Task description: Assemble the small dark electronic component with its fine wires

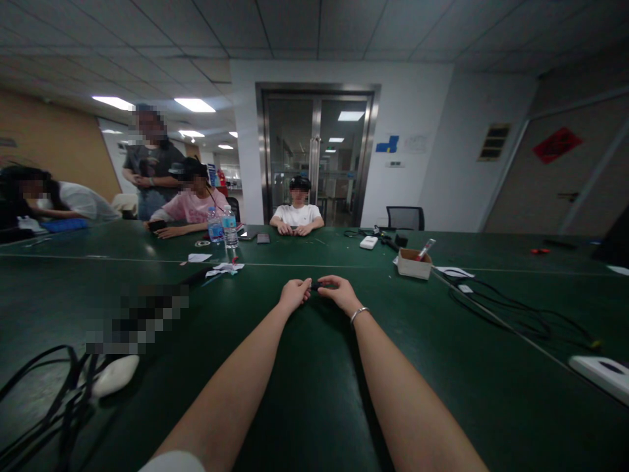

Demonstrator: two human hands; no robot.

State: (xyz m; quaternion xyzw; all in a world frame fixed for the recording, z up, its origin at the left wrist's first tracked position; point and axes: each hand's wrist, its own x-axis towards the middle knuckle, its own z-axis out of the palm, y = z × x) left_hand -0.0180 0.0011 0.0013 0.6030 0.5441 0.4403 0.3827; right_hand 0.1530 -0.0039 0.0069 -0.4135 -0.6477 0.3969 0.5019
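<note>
Both my arms stretch forward over the dark green table. My left hand is closed, its thumb and fingers pinched at the left end of a small dark object. From the other side my right hand, with a silver bangle at the wrist, curves its thumb and fingers around the same object's right end. The object is too small and too covered by fingers to name. The two hands nearly meet just above or on the table top; I cannot tell which.
Two water bottles stand beyond my left hand, near crumpled paper. A small box stands to the right, with black cables beyond it. More cables lie at the near left. Several people sit or stand around the table.
</note>
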